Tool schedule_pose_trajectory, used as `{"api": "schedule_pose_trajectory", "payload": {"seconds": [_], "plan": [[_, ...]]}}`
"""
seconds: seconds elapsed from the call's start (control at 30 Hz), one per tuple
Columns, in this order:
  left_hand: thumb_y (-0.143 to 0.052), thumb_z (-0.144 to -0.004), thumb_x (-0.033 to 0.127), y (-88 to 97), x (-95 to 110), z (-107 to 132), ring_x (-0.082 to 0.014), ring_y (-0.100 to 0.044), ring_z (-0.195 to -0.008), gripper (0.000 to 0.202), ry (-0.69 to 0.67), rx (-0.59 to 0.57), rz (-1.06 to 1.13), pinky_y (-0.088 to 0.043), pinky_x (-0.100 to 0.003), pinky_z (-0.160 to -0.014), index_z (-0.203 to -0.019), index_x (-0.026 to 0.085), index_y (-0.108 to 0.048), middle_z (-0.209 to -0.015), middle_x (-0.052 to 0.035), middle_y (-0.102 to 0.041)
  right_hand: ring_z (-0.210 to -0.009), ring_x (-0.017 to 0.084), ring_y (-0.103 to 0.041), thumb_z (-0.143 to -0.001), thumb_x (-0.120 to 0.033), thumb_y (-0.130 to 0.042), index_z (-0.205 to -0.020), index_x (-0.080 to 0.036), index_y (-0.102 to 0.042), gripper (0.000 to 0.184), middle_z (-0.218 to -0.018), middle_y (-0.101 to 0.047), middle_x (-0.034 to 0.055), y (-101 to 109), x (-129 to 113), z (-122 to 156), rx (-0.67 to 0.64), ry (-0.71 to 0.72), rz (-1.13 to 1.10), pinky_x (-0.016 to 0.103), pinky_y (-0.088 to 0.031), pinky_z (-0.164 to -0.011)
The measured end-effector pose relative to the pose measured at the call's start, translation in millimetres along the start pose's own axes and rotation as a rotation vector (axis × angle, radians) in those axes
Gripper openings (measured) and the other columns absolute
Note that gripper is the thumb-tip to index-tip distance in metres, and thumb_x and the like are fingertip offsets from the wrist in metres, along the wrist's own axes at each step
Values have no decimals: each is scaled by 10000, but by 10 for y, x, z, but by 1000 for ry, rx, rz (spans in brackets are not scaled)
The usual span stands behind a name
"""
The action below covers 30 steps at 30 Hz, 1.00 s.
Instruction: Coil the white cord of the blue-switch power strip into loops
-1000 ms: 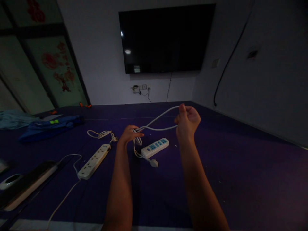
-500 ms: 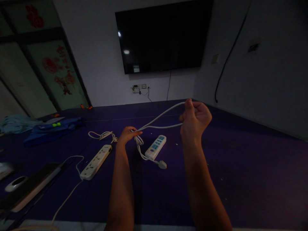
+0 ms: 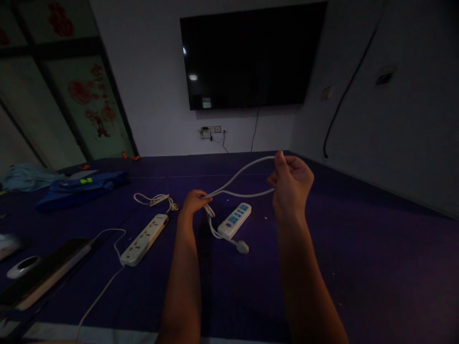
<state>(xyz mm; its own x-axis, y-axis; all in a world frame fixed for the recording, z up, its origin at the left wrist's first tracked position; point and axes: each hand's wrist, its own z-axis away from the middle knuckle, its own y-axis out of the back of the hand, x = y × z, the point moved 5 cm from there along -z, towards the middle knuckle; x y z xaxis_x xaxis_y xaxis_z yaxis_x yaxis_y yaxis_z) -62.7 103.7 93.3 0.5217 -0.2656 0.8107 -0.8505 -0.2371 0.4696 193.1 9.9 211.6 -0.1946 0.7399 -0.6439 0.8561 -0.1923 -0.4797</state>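
Left hand (image 3: pixel 193 200): I am seeing it at frame centre, fingers pinched together on the thin white power cord (image 3: pixel 236 177), where several strands are gathering.
Right hand (image 3: pixel 291 181): raised at centre right, fingers curled shut around the far bend of the same cord.
Cord position: it is running as a doubled loop in the air between the two hands, then dropping from the left hand to the white power strip with blue sockets (image 3: pixel 234 220) lying on the dark purple mat (image 3: pixel 358 248), just below centre.
Plug (image 3: pixel 243 246): white, resting on the mat just beside that strip.
Handling note: my judgement is that keeping the loop taut and both strands even is mattering most; slack would be letting the coil at the left hand slip.
Count, strips: two, the second being a long white strip with pale sockets (image 3: pixel 144 239), lower left of centre.
Count, loose cords: one small white coil (image 3: pixel 155 199) lying left of the left hand.
Count, hands: two, both the wearer's.
Light: dim; fine detail is hard to read.
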Motion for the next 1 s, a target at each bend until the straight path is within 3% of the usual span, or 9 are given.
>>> {"api": "schedule_pose_trajectory", "payload": {"seconds": [0.2, 0.4, 0.47, 0.53, 0.6, 0.67, 0.73, 0.83, 1.0], "plan": [[-572, -686, 455, -38, 141, -49, -114, -474, -503, 349, -21, 5, 88, -352, -222, -528, -514, 154, -608, -466, 18, -492, -417, 39, -368, -691, -399, -652, -740, -154, -553, 269, -506, -387, -96, 8, 438, -127, -47, -165, -93, 188, -359, -448], [-524, -692, 530, 184, 54, -47, -90, -401, -425, 414, 69, 231, 243, -322, -212, -460, -486, 177, -453, -430, 46, -401, -597, 108, -577, -752, -292, -490, -849, -151, -631, 222, -729, -639, 31, 130, 1258, -203, -236, -461, 189, 232, -449, -561], [-529, -675, 537, 227, 33, -37, -89, -401, -416, 397, 103, 301, 313, -351, -216, -466, -516, 184, -440, -430, 56, -386, -725, 145, -613, -666, -197, -563, -912, -160, -657, 265, -846, -669, 60, 122, 1462, -130, -498, -422, 479, 270, -469, -669], [-530, -666, 532, 247, 26, -26, -84, -385, -396, 383, 135, 362, 383, -386, -229, -480, -530, 188, -431, -420, 67, -366, -931, 204, -602, -552, -142, -664, -953, -191, -679, 404, -984, -668, 74, 39, 1629, 99, -953, -393, 740, 312, -440, -829], [-536, -664, 508, 266, 26, -14, -77, -361, -376, 363, 169, 424, 441, -405, -239, -484, -530, 190, -424, -408, 74, -349, -1022, 272, -572, -355, -112, -771, -913, -206, -708, 569, -1029, -665, 77, -21, 1692, 330, -1152, -431, 799, 346, -409, -898], [-533, -674, 473, 303, 28, 6, -72, -340, -361, 343, 208, 494, 482, -392, -236, -463, -518, 190, -416, -396, 75, -340, -1237, 315, -394, -320, -191, -809, -1099, -263, -638, 800, -1265, -540, 69, -120, 1709, 623, -1460, -432, 996, 411, -295, -1011], [-523, -690, 428, 370, 30, 40, -72, -329, -353, 326, 251, 573, 502, -352, -223, -428, -499, 191, -406, -386, 70, -337, -1335, 344, -189, -326, -273, -823, -1220, -307, -540, 939, -1403, -383, 62, -235, 1675, 812, -1584, -356, 1189, 505, -174, -1046], [-512, -703, 356, 514, 34, 118, -80, -333, -352, 298, 319, 686, 516, -306, -220, -401, -482, 192, -399, -377, 62, -338, -1335, 367, -169, -343, -288, -827, -1231, -308, -526, 938, -1394, -395, 78, -344, 1652, 969, -1648, -303, 1404, 549, -180, -1018], [-501, -720, 310, 790, 46, 280, -89, -343, -357, 278, 421, 814, 535, -285, -234, -396, -492, 195, -394, -390, 57, -348, -1083, 290, -531, -533, -330, -730, -1067, -249, -629, 550, -1112, -621, 85, -412, 1686, 953, -1531, -135, 1287, 416, -344, -930]]}}
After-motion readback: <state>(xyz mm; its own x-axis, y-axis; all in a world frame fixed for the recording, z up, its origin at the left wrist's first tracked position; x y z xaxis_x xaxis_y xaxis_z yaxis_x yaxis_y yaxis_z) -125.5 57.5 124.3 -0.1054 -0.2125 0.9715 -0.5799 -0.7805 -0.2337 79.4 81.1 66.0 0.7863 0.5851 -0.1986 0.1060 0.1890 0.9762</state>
